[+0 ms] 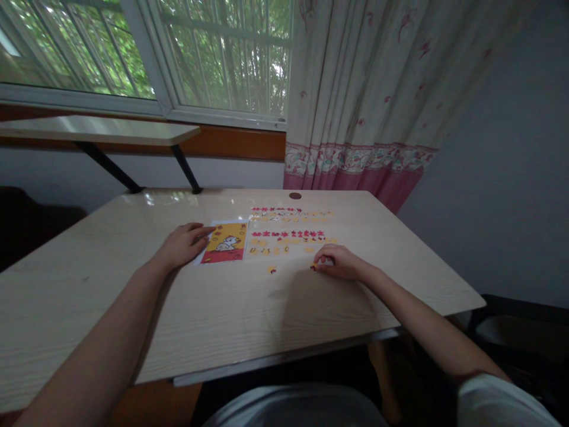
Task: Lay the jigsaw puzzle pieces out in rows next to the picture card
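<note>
My left hand (183, 244) lies on the left edge of a picture card (226, 242), its fingers stretched out over the corner. The card is yellow above and red below, with a white cartoon animal. Fingers of my right hand (336, 261) pinch a small yellow and dark red jigsaw puzzle piece (313, 267) at the tabletop. A similar loose piece (272, 270) lies to its left. Beyond my right hand, several red puzzle pieces (306, 233) and yellow puzzle pieces (288, 241) are laid out in rows right of the card.
The pale wooden table (213, 320) has a dark round cable hole (295, 196) near its back edge. A raised shelf (98, 130) on black supports stands at the back left. Behind are a window (222, 59) and a patterned curtain (347, 107).
</note>
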Demonstrator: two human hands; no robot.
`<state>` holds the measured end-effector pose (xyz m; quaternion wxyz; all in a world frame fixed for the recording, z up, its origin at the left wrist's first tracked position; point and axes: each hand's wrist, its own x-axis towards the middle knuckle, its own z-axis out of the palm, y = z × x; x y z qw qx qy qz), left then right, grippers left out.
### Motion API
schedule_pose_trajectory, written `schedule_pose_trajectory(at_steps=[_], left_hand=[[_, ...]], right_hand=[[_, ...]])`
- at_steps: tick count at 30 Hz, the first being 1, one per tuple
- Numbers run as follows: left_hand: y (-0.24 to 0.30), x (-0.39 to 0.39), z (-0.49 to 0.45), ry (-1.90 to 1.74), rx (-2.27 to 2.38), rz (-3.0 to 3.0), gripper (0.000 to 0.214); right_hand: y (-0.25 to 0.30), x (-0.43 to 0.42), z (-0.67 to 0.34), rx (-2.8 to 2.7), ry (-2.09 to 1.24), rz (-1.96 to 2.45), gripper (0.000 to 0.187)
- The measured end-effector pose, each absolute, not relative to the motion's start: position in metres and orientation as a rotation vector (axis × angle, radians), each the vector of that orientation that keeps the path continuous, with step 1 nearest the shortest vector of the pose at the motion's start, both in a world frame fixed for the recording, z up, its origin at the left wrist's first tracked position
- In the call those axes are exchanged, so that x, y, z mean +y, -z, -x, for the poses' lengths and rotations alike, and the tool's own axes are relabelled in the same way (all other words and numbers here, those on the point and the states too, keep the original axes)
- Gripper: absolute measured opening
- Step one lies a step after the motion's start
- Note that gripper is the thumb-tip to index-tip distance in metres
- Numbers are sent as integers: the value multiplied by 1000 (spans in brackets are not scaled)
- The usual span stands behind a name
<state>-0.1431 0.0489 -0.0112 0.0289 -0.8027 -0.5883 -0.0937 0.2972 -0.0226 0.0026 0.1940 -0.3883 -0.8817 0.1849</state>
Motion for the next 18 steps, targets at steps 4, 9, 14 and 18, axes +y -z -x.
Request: schedule_pose_trajectory(at_steps=[4, 9, 14, 18], left_hand=[[14, 51, 145, 271, -1796, 2473, 53], [14, 51, 144, 234, -1784, 2472, 54], [11, 50, 143, 207, -1803, 2486, 50], [10, 51, 145, 203, -1790, 2517, 50]], right_hand=[[-3, -23, -297, -2474, -535, 1091, 19], [-6, -23, -297, -2482, -557, 1110, 18], [-7, -24, -297, -2485, -566, 1124, 15], [-5, -23, -299, -2489, -561, 1111, 15]])
